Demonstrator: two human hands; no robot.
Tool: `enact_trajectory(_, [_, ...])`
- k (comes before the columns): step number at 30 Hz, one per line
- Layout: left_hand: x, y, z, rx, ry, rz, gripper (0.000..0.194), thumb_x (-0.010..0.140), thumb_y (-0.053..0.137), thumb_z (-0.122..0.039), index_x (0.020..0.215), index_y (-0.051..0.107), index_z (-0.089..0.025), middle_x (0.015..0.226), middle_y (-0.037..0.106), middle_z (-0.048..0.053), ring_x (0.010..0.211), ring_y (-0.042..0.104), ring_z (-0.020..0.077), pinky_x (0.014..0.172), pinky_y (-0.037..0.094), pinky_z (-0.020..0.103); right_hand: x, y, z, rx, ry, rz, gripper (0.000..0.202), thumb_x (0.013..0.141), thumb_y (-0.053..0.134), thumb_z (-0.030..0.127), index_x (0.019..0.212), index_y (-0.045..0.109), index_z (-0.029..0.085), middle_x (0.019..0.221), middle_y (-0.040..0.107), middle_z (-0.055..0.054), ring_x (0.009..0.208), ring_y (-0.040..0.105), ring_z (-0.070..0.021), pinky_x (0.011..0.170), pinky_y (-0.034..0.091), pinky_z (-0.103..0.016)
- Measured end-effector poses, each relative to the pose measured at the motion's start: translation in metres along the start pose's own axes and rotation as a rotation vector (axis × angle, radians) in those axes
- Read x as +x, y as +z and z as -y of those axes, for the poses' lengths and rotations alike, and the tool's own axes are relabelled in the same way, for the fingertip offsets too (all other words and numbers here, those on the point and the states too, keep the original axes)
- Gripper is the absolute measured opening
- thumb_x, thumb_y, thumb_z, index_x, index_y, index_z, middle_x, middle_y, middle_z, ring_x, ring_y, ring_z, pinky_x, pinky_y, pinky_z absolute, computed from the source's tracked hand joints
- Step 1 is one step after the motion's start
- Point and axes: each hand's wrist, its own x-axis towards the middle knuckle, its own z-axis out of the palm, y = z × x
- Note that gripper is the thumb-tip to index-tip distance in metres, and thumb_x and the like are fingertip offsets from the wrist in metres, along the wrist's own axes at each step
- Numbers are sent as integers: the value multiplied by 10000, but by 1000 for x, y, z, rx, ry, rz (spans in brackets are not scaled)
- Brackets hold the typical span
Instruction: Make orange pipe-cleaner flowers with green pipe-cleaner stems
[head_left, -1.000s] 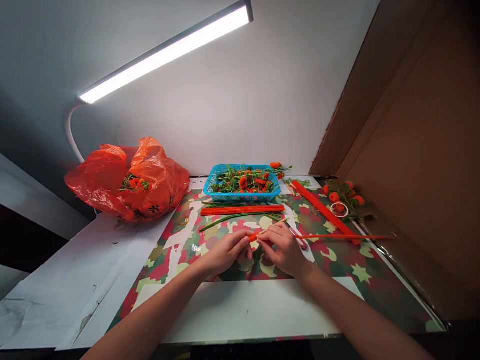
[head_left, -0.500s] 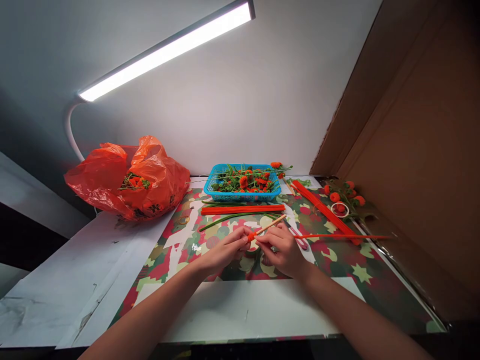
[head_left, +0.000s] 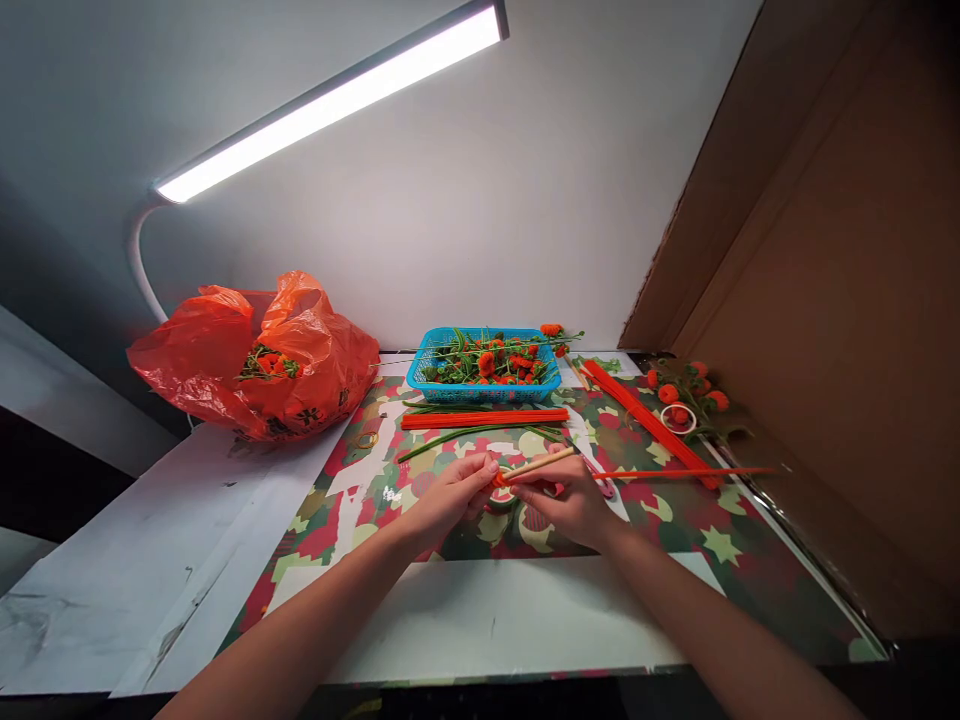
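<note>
blue basket point(head_left: 484, 394) of orange flowers, wooden stick point(head_left: 540, 463) with orange coil point(head_left: 500, 480) pinched between left hand point(head_left: 454, 497) and right hand point(head_left: 568, 500)

Small craft workspace, possibly at home: a table point(head_left: 765, 580) with a camouflage-patterned cover, lit by a bar lamp point(head_left: 337, 105), holds bundled orange stems point(head_left: 484, 419), a blue basket point(head_left: 484, 394) of orange flowers and a plastic bag point(head_left: 330, 360).
</note>
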Motion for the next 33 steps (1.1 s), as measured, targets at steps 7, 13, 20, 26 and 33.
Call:
enact_trajectory(7, [-1, -10, -4, 344, 63, 229, 445, 830, 517, -563, 653, 376, -180, 568, 272, -74, 514, 216, 69, 463, 156, 216, 1, -6, -12, 233, 307, 357, 269, 744, 696, 415, 674, 735, 158, 531, 599, -4, 479, 497, -109, 449, 337, -228])
enact_trajectory(13, [-2, -10, -11, 822, 152, 171, 361, 882, 452, -442, 649, 436, -167, 569, 359, -56, 534, 302, 84, 503, 220, 221, 2, -4, -6, -36, 226, 322, 157, 779, 672, 258, 652, 724, 182, 562, 647, 12, 533, 518, -102, 602, 364, -257])
enact_trajectory(20, [0, -8, -10, 926, 154, -18, 317, 888, 410, -395, 664, 465, -178, 572, 405, -46, 542, 340, 106, 507, 242, 219, 0, 3, -2, -342, 26, 130, 164, 864, 620, 236, 717, 684, 201, 668, 699, 30, 628, 569, -104, 775, 241, -324])
enact_trajectory(26, [0, -8, -10, 845, 176, -31, 349, 882, 441, -420, 642, 506, -175, 573, 419, -32, 544, 346, 113, 499, 234, 218, -3, 6, -7, -459, -179, 58, 249, 932, 512, 277, 746, 654, 191, 660, 674, 27, 606, 541, -103, 733, 219, -310])
enact_trajectory(33, [-4, -10, -8, 776, 132, 95, 305, 851, 514, -445, 874, 640, -168, 636, 517, -19, 553, 384, 110, 492, 255, 202, -3, 5, -9, -538, -311, 11, 276, 949, 467, 257, 762, 661, 196, 596, 598, 32, 575, 481, -102, 714, 212, -311])
